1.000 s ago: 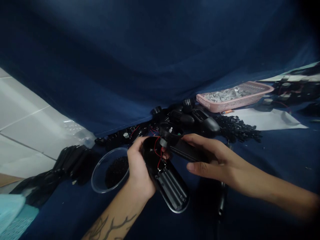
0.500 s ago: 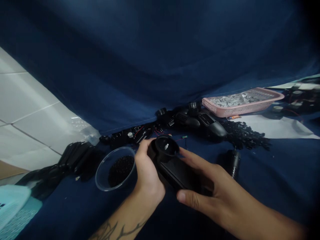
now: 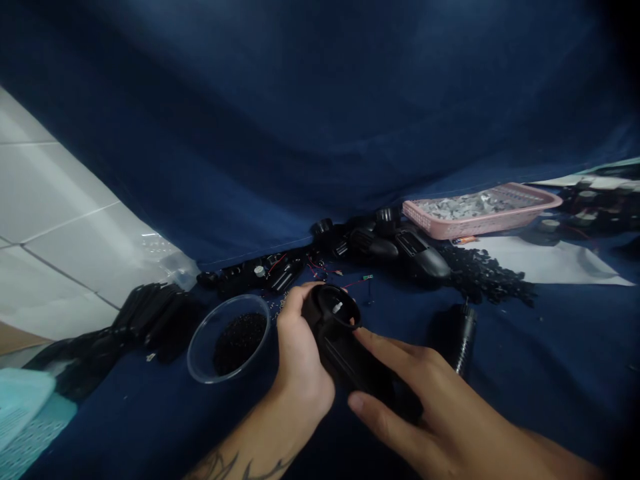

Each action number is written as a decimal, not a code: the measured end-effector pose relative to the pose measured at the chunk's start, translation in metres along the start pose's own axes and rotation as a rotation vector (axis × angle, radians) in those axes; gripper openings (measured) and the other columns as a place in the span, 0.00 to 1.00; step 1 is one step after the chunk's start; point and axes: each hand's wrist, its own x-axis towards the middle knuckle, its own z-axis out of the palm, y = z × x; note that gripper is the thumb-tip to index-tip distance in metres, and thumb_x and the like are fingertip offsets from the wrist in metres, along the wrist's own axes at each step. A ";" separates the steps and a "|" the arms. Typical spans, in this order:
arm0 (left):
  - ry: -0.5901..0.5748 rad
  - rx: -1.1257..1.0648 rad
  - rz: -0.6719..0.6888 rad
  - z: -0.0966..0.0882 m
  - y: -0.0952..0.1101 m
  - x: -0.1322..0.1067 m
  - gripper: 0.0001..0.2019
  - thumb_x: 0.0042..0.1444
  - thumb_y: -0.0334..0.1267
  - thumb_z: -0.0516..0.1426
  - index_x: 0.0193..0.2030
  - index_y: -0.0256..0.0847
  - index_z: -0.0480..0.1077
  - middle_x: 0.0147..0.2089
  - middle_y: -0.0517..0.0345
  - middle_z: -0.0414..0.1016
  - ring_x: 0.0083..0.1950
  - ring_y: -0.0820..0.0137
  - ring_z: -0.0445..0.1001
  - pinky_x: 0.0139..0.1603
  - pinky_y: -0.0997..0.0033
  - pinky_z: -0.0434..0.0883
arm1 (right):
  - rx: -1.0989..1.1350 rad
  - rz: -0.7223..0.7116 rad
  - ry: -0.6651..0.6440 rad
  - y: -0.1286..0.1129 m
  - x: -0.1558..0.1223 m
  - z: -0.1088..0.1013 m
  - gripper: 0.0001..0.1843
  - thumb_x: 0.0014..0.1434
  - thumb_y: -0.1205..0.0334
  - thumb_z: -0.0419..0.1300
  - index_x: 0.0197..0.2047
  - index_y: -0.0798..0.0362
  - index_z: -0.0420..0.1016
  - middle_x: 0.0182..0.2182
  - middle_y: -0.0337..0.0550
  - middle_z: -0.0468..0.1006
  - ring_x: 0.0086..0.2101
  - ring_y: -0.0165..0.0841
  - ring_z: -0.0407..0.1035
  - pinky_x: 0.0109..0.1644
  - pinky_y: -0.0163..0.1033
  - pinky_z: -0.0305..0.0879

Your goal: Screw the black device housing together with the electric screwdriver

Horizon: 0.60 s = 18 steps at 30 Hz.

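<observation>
A black plastic housing with a round, cup-like open end is tilted in front of me. A small white peg shows inside the cup. My left hand is wrapped round its left side, with most of the fingers hidden behind it. My right hand grips the lower right part, its index finger at the cup's rim and its thumb along the near side. To the left of my left hand is a clear round bowl with tiny dark pieces in it, probably screws. A black ribbed cylinder lies beyond my right hand.
Behind lie black housings, a heap of small black parts, a white sheet and a pink basket. Stacked black parts and a turquoise basket are left. Blue cloth hangs ahead.
The housing has tipped slightly and sits a little lower, its open cup turned more toward me. The right index finger has come to the cup's rim. Both hands keep their hold.
</observation>
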 end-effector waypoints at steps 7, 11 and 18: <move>-0.121 0.071 0.141 0.003 -0.007 -0.011 0.15 0.63 0.47 0.55 0.45 0.40 0.77 0.53 0.48 0.78 0.43 0.61 0.79 0.44 0.61 0.76 | -0.016 0.042 -0.002 0.003 -0.008 -0.001 0.29 0.65 0.48 0.61 0.65 0.52 0.71 0.54 0.53 0.77 0.52 0.45 0.74 0.58 0.45 0.75; -0.181 0.207 0.295 0.000 -0.008 -0.015 0.11 0.58 0.45 0.63 0.43 0.41 0.76 0.55 0.48 0.76 0.48 0.58 0.77 0.48 0.57 0.77 | 0.026 0.052 -0.031 0.000 -0.009 -0.006 0.32 0.64 0.49 0.62 0.67 0.54 0.68 0.57 0.54 0.74 0.53 0.45 0.73 0.59 0.45 0.74; -0.239 0.358 0.315 0.000 -0.001 -0.018 0.09 0.53 0.37 0.65 0.40 0.44 0.73 0.42 0.58 0.73 0.42 0.64 0.76 0.41 0.68 0.77 | 0.174 -0.096 -0.160 0.025 0.003 0.014 0.42 0.59 0.55 0.66 0.71 0.64 0.59 0.58 0.59 0.70 0.57 0.46 0.70 0.66 0.44 0.68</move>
